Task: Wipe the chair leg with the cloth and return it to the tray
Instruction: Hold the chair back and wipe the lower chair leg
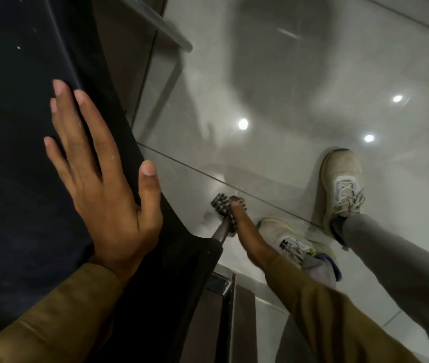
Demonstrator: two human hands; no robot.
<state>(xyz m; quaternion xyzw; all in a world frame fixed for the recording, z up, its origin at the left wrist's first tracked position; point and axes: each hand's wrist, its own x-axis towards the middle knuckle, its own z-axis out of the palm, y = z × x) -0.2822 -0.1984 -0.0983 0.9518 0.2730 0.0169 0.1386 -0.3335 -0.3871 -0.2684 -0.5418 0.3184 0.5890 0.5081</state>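
My left hand (98, 179) lies flat with fingers spread on the dark chair seat (17, 127). Below the seat's edge a metal chair leg (221, 231) slants down to the floor. My right hand (242, 226) reaches down beside it and grips a checkered dark-and-white cloth (222, 205), which is pressed around the lower end of the leg near the floor. The fingers are mostly hidden behind the cloth. No tray is in view.
Glossy grey floor tiles (286, 100) reflect ceiling lights. My two pale sneakers (341, 184) stand close to the right of the leg. Another metal chair leg (166, 32) runs across the top. A metal frame piece (224, 284) sits under the seat.
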